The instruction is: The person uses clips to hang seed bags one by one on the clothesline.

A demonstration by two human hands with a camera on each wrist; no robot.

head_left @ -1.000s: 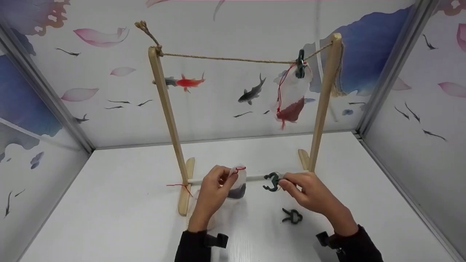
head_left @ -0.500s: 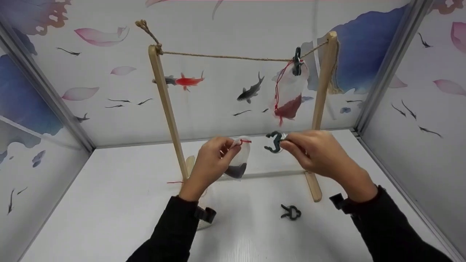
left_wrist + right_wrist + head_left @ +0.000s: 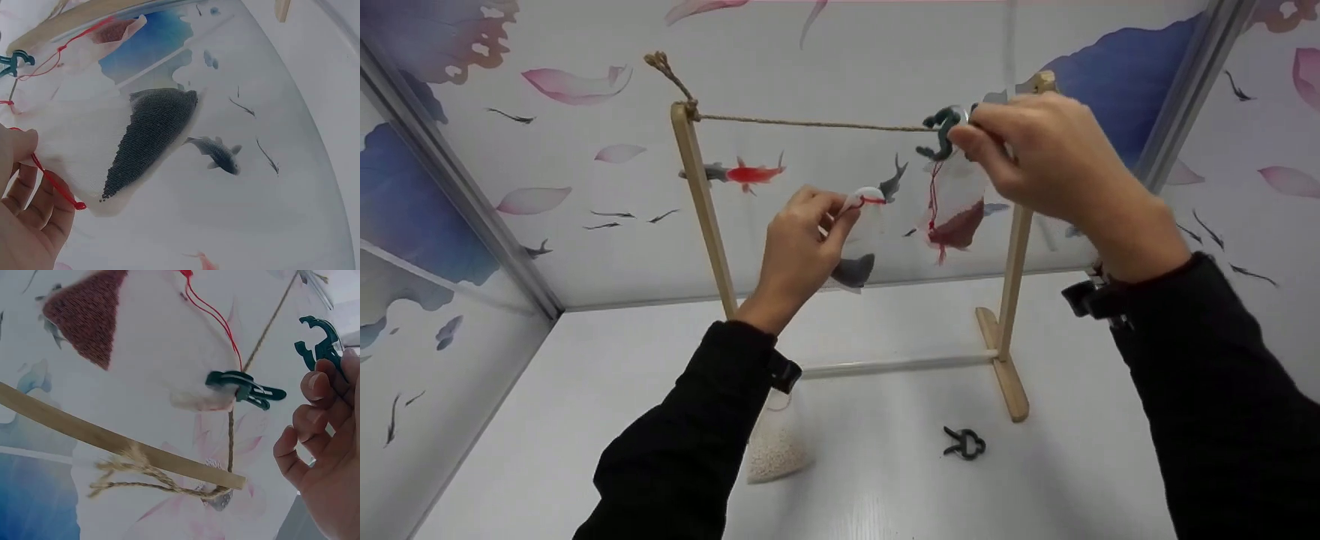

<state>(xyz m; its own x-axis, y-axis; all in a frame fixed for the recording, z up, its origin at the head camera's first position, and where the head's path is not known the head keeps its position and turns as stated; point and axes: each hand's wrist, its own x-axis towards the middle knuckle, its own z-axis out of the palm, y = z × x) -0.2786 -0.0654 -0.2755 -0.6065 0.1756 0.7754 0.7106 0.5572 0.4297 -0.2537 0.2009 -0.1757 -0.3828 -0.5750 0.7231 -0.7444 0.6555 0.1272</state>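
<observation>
My left hand [image 3: 806,244] pinches the top of a white mesh drawstring pouch [image 3: 152,140] with dark grains in its bottom and a red cord at its mouth. It hangs below the rope [image 3: 817,124], left of a second pouch [image 3: 960,225] with dark red contents. That pouch hangs from the rope by a dark green clip [image 3: 242,387], which my right hand covers in the head view. My right hand [image 3: 1039,154], raised to the rope's right part, squeezes another dark green clip [image 3: 941,135] by its handles. The clip's jaws are spread and point left.
Two wooden posts [image 3: 1014,292] carry the rope, joined low by a pale bar [image 3: 907,365]. On the white table lie a third dark clip [image 3: 964,443] and a pouch of cream-coloured grains [image 3: 778,454], partly behind my left sleeve. Printed walls [image 3: 615,247] enclose the table.
Both hands have risen from low over the table, the left with the dark-grain pouch, the right with the spread clip. The right hand now overlaps the clip on the rope in the head view.
</observation>
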